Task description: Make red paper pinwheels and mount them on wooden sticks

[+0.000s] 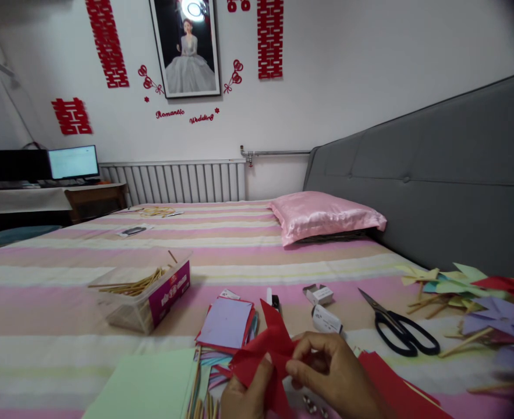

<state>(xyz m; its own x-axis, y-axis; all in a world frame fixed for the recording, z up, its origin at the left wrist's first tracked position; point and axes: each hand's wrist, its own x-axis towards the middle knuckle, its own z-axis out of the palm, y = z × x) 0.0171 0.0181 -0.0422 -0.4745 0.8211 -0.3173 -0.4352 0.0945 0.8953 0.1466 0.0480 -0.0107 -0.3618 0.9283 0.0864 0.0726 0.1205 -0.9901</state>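
A red paper pinwheel with folded blades is held up at the bottom centre. My left hand grips it from below, thumb pressed on its front. On its right side, my right hand pinches at a blade with thumb and forefinger close together; any small part between those fingertips is hidden. Just behind lies a stack of purple and red paper squares. Small metal pieces lie beneath my right hand. Red paper sheets rest beside my right wrist.
Black-handled scissors lie on the striped bedspread, near finished pinwheels. A clear plastic box holds wooden sticks. Pale green paper lies at front left. Small white boxes sit behind my right hand; a pink pillow lies farther back.
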